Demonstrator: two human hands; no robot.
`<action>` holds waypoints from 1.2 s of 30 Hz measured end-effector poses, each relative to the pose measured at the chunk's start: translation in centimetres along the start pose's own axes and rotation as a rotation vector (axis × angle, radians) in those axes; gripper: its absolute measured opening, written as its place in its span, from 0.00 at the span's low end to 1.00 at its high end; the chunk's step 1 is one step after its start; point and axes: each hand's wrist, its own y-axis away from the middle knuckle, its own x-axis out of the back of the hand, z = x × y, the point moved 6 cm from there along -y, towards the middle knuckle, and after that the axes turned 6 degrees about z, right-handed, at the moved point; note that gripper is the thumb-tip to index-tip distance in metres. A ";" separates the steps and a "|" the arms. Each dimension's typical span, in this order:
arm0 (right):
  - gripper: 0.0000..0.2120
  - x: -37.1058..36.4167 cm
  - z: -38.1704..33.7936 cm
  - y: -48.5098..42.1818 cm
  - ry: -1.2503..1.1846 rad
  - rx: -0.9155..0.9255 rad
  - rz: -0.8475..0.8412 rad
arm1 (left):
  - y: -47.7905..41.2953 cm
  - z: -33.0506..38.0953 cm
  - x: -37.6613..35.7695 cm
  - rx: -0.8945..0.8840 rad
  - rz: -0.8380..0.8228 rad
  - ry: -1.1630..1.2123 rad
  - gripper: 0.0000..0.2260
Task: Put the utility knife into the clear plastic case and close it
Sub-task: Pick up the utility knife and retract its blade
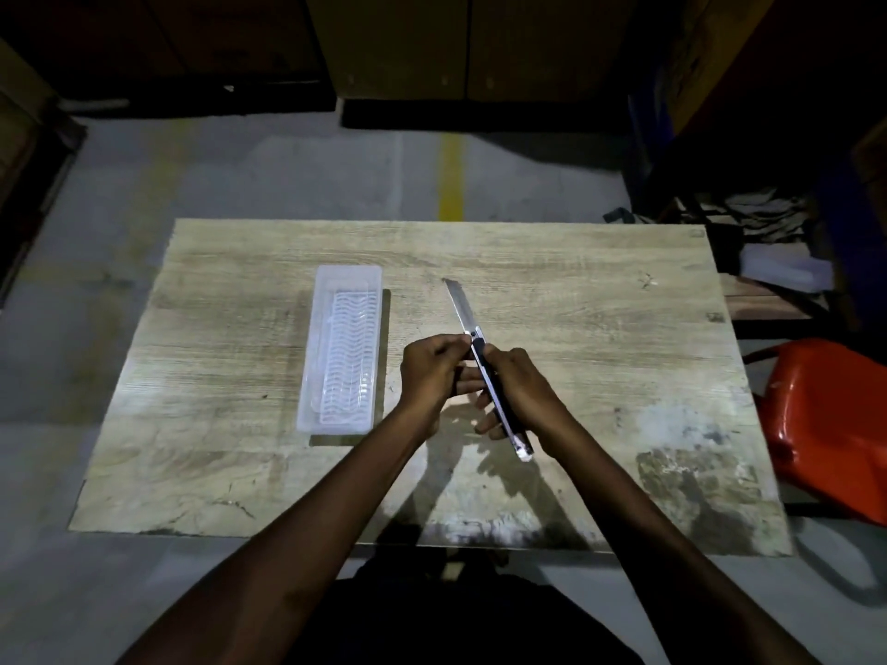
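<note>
Hands (432,371) (521,391) both close their grip on the utility knife (489,376), blade extended, beside the clear case (346,348).

from my feed i see a pale, worn wood-grain tabletop (576,290) over a grey concrete floor (240,175) with a yellow painted stripe (451,177). off the tabletop's right edge sits a glossy orange plastic chair (830,424). brown cardboard boxes (398,40) stand beyond the far edge.
</note>
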 end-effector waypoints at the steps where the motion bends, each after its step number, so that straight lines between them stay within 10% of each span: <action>1: 0.32 -0.2 0.1 0.4 -0.038 -0.065 -0.104 | 0.3 0.4 -0.2 -0.020 0.005 -0.009 0.10; 8: 0.43 0.9 -0.9 1.5 0.011 -0.153 -0.230 | 2.0 1.7 -1.6 -0.101 0.050 -0.038 0.07; 36: 0.24 -4.5 -3.7 4.5 -0.214 -0.113 -0.208 | 3.6 5.4 4.2 -0.072 0.098 0.133 0.08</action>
